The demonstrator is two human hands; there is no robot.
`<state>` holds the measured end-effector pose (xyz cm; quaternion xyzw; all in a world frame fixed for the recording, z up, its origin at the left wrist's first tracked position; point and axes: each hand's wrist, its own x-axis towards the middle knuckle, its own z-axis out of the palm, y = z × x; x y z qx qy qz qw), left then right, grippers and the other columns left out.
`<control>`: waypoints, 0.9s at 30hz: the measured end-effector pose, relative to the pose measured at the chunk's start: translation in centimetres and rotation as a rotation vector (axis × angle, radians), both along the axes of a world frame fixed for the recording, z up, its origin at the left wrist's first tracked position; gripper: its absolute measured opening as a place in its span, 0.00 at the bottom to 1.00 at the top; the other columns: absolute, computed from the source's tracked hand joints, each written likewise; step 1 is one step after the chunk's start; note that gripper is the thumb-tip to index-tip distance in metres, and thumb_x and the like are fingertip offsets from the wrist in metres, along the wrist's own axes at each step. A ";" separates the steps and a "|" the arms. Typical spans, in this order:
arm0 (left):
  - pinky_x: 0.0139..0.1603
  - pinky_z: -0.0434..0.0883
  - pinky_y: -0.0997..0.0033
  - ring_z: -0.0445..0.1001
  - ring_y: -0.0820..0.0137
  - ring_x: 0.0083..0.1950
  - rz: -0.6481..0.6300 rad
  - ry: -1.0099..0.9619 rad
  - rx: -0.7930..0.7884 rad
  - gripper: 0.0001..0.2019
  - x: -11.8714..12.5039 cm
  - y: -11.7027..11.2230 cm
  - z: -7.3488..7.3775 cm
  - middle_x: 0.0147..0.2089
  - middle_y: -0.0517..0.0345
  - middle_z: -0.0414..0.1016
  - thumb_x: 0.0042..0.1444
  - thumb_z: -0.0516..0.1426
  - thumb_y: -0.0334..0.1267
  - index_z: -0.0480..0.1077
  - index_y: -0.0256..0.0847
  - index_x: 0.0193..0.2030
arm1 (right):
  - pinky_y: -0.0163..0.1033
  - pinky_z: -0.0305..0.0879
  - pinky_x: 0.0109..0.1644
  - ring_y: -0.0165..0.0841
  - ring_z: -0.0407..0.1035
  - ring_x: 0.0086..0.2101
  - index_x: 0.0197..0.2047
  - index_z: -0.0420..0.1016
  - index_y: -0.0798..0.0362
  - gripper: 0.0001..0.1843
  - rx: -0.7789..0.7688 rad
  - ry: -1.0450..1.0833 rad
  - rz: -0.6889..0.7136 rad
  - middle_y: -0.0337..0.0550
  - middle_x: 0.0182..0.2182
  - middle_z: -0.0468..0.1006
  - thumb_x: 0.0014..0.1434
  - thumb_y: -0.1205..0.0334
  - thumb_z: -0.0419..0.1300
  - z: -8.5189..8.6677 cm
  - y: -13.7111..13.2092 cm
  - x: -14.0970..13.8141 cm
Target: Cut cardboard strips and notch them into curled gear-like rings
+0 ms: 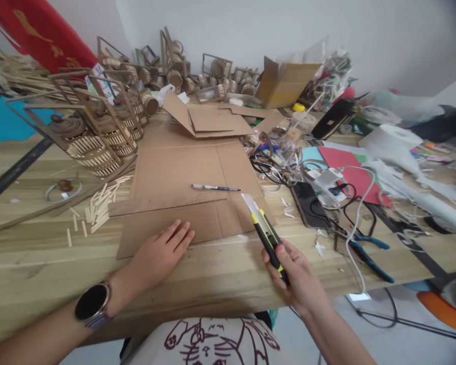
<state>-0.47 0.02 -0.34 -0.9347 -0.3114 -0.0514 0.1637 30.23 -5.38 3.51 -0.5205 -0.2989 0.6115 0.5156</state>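
A black-and-yellow utility knife [268, 237] is gripped in my right hand [294, 274], its blade out and pointing up and to the left. My left hand [167, 251] lies flat with fingers stretched over the near edge of a brown cardboard sheet [182, 170]. That sheet is creased, and a long slit or flap edge runs across it just beyond my left fingers. On the cardboard rests a pen [216, 187], its tip close to the knife blade. A folded piece of cardboard [216, 120] sits on the sheet's far end.
Small wooden sticks [99, 208] lie left of the cardboard, near bamboo lanterns [95, 144]. To the right are a phone [310, 204], pliers [370, 258], white cables and red paper [351, 175]. An open cardboard box [289, 83] stands at the back.
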 end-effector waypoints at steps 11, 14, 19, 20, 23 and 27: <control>0.53 0.73 0.56 0.74 0.55 0.56 -0.063 -0.108 -0.037 0.17 0.9 1.4 1.2 0.54 0.40 0.76 0.69 0.47 0.36 0.75 0.32 0.51 | 0.39 0.73 0.38 0.38 0.75 0.36 0.44 0.76 0.50 0.26 -0.052 -0.523 0.056 0.47 0.36 0.81 0.50 0.39 0.66 1.2 -0.6 10.9; 0.53 0.74 0.56 0.76 0.57 0.52 -0.115 -0.107 -0.057 0.17 2.3 2.7 2.3 0.50 0.40 0.78 0.68 0.48 0.36 0.76 0.33 0.39 | 0.47 0.72 0.48 0.45 0.74 0.44 0.48 0.75 0.50 0.30 0.056 -0.931 0.102 0.50 0.42 0.81 0.53 0.35 0.60 1.2 0.6 12.8; 0.54 0.73 0.56 0.75 0.56 0.55 -0.195 -0.105 -0.089 0.13 5.6 5.3 2.6 0.53 0.41 0.77 0.67 0.52 0.38 0.76 0.34 0.41 | 0.50 0.71 0.48 0.48 0.75 0.46 0.57 0.70 0.51 0.30 0.106 -1.413 0.264 0.53 0.47 0.80 0.59 0.41 0.54 0.7 2.8 14.5; 0.57 0.71 0.56 0.74 0.57 0.57 -0.224 -0.108 -0.095 0.13 6.4 5.8 2.5 0.55 0.42 0.76 0.67 0.52 0.39 0.75 0.34 0.44 | 0.50 0.71 0.46 0.48 0.75 0.45 0.58 0.70 0.50 0.29 0.112 -1.477 0.306 0.53 0.47 0.80 0.59 0.43 0.54 0.6 3.1 14.7; 0.64 0.65 0.57 0.67 0.57 0.65 -0.319 -0.115 -0.103 0.16 8.9 7.3 2.3 0.63 0.43 0.70 0.69 0.51 0.41 0.73 0.34 0.53 | 0.48 0.71 0.44 0.46 0.75 0.43 0.59 0.70 0.49 0.25 0.143 -1.624 0.410 0.52 0.46 0.79 0.61 0.49 0.53 0.8 3.9 14.9; 0.70 0.55 0.57 0.55 0.60 0.72 -0.378 -0.094 -0.166 0.22 12.1 8.8 2.5 0.71 0.45 0.59 0.72 0.44 0.44 0.65 0.35 0.64 | 0.48 0.69 0.44 0.46 0.74 0.42 0.61 0.69 0.50 0.24 0.210 -1.762 0.497 0.53 0.44 0.77 0.64 0.55 0.51 1.2 5.0 14.7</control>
